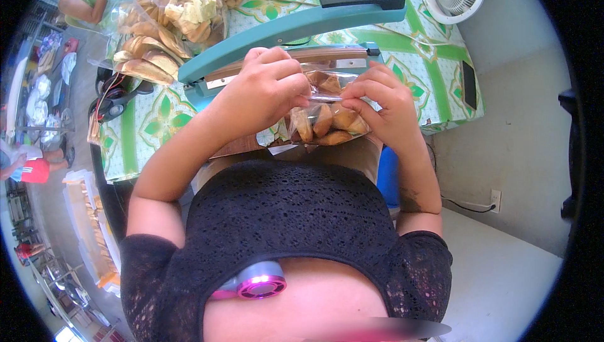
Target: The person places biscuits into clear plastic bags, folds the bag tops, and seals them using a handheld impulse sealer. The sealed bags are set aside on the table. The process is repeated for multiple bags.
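Holds the clear bag (328, 125), already filled with bread pieces (323, 119) but apparently yet to be sealed, pinched in left hand (270, 83) and right hand (385, 98) just before the green sealer (284, 30).

Left hand (272, 86) near right hand (385, 98)

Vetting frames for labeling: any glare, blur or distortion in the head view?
Head view: white highlights on the clear plastic bag between the left hand and right hand; both hands fairly sharp; grey-pink smear along the bottom edge; fisheye rim, black corners; far left tilted, squeezed and too soft for fine detail; tablecloth brightly lit.
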`<state>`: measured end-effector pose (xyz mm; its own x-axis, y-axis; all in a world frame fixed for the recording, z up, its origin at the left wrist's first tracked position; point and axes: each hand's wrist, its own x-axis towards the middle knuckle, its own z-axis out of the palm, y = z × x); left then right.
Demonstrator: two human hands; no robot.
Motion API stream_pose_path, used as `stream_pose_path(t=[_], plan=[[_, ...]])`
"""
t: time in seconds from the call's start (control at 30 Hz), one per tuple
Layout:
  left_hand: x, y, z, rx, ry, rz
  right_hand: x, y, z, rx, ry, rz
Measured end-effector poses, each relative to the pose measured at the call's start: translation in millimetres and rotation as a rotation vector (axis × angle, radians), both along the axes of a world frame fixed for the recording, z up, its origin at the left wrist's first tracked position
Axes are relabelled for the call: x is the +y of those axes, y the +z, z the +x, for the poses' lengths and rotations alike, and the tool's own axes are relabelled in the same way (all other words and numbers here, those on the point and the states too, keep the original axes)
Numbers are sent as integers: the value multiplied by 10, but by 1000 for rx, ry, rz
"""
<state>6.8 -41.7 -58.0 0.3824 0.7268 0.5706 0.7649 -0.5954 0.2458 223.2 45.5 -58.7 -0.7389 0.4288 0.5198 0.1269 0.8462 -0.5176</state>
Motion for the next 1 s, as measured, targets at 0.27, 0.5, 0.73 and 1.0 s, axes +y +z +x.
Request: stream_pose_path(t=[0.27,0.5,0.73,1.0], plan=[[-11,-88,-26,150,47,75,77,-10,4,-67,-17,222],[-11,69,-145,297,-15,31,111,89,37,-192,6,398],[-42,332,-73,125,10,-99,-62,193,-28,-112,-49,306],[-120,458,-133,150,82,170,-79,349,6,64,-112,326]])
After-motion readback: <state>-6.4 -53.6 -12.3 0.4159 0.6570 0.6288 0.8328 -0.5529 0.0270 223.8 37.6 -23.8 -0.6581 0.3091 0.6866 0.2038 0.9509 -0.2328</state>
